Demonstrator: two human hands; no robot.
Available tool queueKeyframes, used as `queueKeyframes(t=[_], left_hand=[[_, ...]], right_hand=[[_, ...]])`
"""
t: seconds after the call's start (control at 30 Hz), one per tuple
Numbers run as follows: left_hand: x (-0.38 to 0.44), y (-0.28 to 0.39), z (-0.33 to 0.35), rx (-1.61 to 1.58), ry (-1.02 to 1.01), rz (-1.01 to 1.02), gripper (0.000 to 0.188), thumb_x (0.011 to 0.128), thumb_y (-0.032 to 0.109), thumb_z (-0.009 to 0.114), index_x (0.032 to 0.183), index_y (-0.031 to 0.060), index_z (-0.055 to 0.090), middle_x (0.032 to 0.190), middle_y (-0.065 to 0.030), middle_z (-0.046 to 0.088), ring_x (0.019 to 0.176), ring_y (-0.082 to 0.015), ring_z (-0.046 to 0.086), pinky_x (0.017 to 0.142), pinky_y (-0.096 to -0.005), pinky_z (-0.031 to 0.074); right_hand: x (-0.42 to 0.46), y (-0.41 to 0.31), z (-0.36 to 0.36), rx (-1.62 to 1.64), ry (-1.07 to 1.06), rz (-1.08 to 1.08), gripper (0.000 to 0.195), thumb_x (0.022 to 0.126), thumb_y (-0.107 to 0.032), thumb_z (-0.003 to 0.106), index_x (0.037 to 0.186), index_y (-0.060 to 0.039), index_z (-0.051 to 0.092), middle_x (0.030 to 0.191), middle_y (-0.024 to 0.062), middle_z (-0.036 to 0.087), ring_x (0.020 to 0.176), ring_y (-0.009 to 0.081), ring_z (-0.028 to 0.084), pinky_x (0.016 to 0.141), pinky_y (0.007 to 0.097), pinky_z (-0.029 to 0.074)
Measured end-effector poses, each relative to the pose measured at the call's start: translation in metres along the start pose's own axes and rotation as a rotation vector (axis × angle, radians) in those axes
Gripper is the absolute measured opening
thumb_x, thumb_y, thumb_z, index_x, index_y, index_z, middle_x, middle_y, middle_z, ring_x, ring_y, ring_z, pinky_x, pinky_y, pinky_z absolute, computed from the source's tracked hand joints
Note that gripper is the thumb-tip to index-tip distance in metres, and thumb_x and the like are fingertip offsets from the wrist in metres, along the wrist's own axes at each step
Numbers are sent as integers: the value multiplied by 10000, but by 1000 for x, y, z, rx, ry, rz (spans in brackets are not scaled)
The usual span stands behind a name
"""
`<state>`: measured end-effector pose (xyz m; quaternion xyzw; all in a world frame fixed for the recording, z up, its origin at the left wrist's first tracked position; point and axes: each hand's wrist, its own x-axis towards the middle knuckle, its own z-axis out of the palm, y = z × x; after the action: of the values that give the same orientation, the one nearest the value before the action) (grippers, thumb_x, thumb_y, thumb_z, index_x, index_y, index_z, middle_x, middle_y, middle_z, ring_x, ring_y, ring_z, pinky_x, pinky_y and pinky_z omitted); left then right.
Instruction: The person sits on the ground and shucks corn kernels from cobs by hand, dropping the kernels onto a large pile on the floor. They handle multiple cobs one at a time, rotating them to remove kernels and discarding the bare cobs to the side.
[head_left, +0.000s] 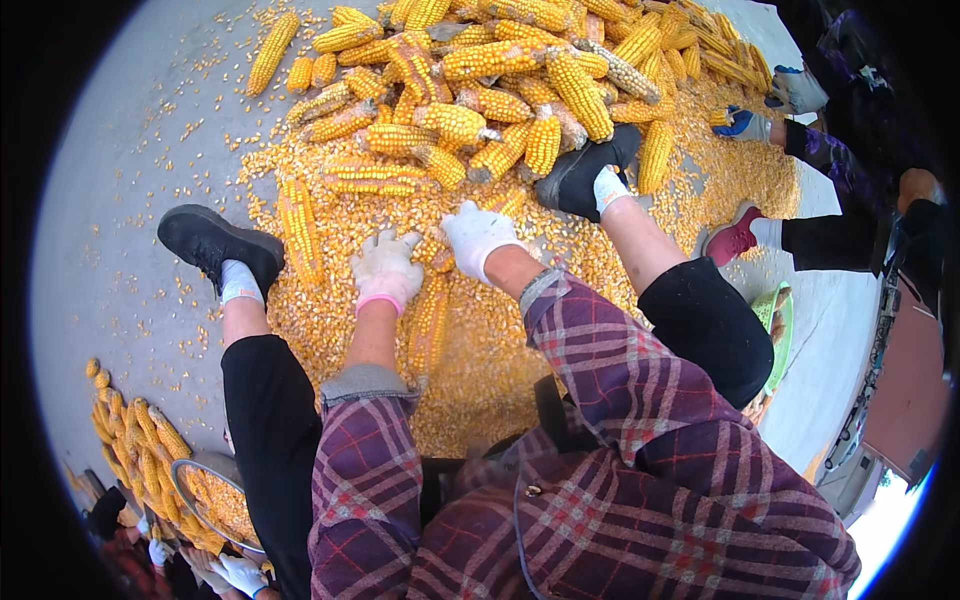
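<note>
My left hand (386, 270), in a white glove with a pink cuff, lies palm down on loose corn kernels (337, 330) with its fingers apart. To its right is my right hand (480, 240), white-gloved and partly curled; what lies under its fingers is hidden. A partly stripped ear of corn (429, 319) rests on the kernels below and between the hands. Another ear (504, 202) lies just beyond my right hand. Left of my left hand is a partly shelled ear (298, 229). A large heap of yellow ears (495, 60) rises ahead.
My black shoes (221, 244) stand either side of the kernels. At right, a co-worker's gloved hand (742, 124) is at a small corn piece, near a red shoe (731, 236) and a green basket (781, 337). Lower left are more ears (142, 450), a metal basin (180, 480) and other people's hands.
</note>
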<state>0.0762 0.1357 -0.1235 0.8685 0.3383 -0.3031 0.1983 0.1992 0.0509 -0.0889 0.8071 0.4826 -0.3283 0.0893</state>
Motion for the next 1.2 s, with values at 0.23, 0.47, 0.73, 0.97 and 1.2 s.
queueKeyframes(t=[0.23,0.47,0.73,0.97,1.2], left_hand=[[-46,-4,26,-287,49,-46,559,740,410,627,1258,246,499,1253,-108,477,1176,-303,446,942,-435,405],[-123,38,39,-229,-52,-263,662,690,410,693,1209,95,430,1183,-192,507,1062,-321,544,848,-412,476],[-97,15,79,-1435,211,-273,874,648,269,780,1308,-85,329,1172,-205,527,1026,-249,532,906,-316,404],[-128,14,13,-1770,373,-61,715,763,208,719,1329,-19,346,1201,-147,516,1071,-214,508,927,-330,385],[-187,44,-3,-2221,108,506,443,855,285,612,1187,25,478,1043,-112,598,952,-240,585,835,-373,472]], right_hand=[[-64,13,37,145,40,51,240,780,-94,549,1007,-60,618,1046,202,583,959,343,600,787,418,492],[-105,44,50,316,-141,313,333,708,-207,581,979,-26,649,1011,210,626,961,333,609,822,404,481],[-135,71,68,837,-96,279,428,676,-313,643,950,16,645,885,193,648,802,295,632,717,370,492],[-172,39,16,1485,-105,-21,333,752,-303,637,784,27,610,635,102,563,547,186,541,501,322,423],[-217,-24,-33,1062,-22,-258,332,758,-303,642,912,-11,607,787,83,616,575,135,542,516,284,448]])
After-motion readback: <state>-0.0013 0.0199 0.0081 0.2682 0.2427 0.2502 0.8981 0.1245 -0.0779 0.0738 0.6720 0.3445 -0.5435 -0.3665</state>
